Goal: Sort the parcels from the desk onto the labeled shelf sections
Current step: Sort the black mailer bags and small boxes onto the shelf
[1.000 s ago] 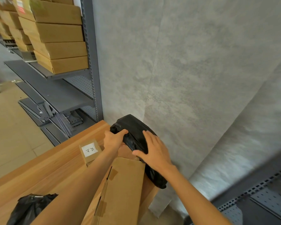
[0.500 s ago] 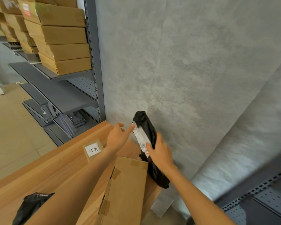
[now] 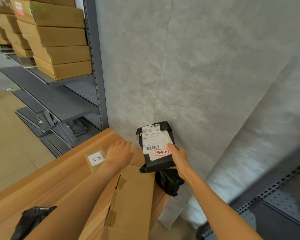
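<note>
My right hand (image 3: 179, 157) grips a black poly-bag parcel (image 3: 156, 163) by its right edge, thumb on the white shipping label, which faces me with barcodes and a red-framed handwritten tag. The parcel is lifted above the far corner of the wooden desk (image 3: 59, 181). My left hand (image 3: 119, 154) hovers palm down over the desk beside a small cardboard box (image 3: 95, 160) with a white handwritten note; its fingers look relaxed and hold nothing. A long flat cardboard box (image 3: 133, 201) lies under my forearms.
Another black bag (image 3: 31, 220) lies at the desk's near left. A grey metal shelf unit (image 3: 97, 66) stands at the left with stacked cardboard boxes (image 3: 59, 40) on top and bare shelves below. A grey wall is straight ahead; perforated shelf parts (image 3: 275, 201) are at lower right.
The black parcel has been turned over and lifted so its label faces me. My left hand let go of it and dropped toward the desk; my right hand keeps hold.
</note>
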Demonstrator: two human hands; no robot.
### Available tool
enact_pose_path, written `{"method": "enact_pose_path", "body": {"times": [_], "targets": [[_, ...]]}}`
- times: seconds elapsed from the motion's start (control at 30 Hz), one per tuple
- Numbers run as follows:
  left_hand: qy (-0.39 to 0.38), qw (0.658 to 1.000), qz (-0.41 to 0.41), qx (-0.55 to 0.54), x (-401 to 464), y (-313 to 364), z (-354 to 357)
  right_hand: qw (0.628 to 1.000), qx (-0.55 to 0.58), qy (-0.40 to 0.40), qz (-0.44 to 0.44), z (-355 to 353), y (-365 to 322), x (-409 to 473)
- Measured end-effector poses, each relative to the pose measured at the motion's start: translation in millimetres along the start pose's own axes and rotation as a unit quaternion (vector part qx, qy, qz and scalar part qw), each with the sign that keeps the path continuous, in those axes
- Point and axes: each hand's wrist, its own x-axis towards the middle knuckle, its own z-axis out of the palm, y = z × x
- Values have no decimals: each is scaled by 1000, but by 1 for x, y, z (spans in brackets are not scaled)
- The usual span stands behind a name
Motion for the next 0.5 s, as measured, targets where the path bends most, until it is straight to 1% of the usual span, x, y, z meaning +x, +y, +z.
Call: {"method": "enact_pose_path", "body": {"times": [0.1, 0.23, 0.33, 0.43, 0.5], "targets": [[10, 998, 46, 52, 1, 6, 3, 999, 28, 19, 28, -11, 6, -6], [39, 992, 83, 86, -1, 15, 2, 997, 63, 30, 37, -30, 13, -17], [39, 992, 102, 67, -4, 26, 2, 996, 71, 52, 35, -44, 18, -25], [55, 991, 111, 55, -7, 38, -1, 993, 87, 71, 27, -57, 19, -36], [47, 991, 119, 41, -11, 47, -5, 992, 92, 88, 25, -66, 20, -43]]}}
